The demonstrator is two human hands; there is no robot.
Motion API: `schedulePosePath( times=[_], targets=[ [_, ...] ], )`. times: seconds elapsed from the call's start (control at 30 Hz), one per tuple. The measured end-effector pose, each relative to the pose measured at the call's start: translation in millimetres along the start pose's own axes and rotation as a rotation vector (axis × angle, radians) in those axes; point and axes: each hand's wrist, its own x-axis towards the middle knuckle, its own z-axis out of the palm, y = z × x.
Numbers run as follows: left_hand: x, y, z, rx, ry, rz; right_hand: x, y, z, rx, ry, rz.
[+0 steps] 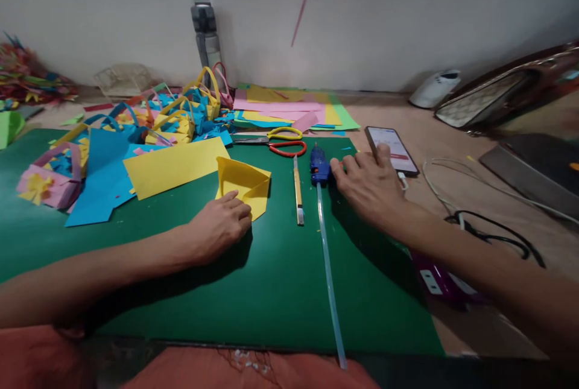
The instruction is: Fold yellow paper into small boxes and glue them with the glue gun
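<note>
Fingers of my left hand are curled and press on the near part of a folded yellow paper piece, whose back flap stands up. My right hand is just right of a blue hot glue gun, palm down, with its thumb apart from the other fingers. Its fingertips are close to the gun; whether they touch it I cannot tell. A long clear glue stick runs from the gun's rear toward me. Between the hands lies a yellow utility knife, below red-and-yellow-handled scissors.
Small paper baskets crowd the back left near blue paper and a yellow strip. Coloured sheets are stacked at the back. A phone with a cable and a purple power strip are on the right.
</note>
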Motion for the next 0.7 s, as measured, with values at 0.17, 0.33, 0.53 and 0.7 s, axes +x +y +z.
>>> schedulePosePath(
  times=[0.17, 0.33, 0.53, 0.7],
  targets=[
    [-9, 3, 7, -0.005, 0.098, -0.006, -23, -41, -36, 0.310, 0.138, -0.269],
    [-16, 6, 14, -0.050, 0.237, -0.062, -23, -73, -34, 0.507, 0.196, -0.347],
    [-15, 7, 13, -0.042, 0.163, -0.088, -14, -83, -31, 0.486, 0.198, -0.309],
    [-17, 11, 9, -0.028, 0.029, -0.113, -17, -89, -30, 0.470, 0.172, -0.301]
  ],
)
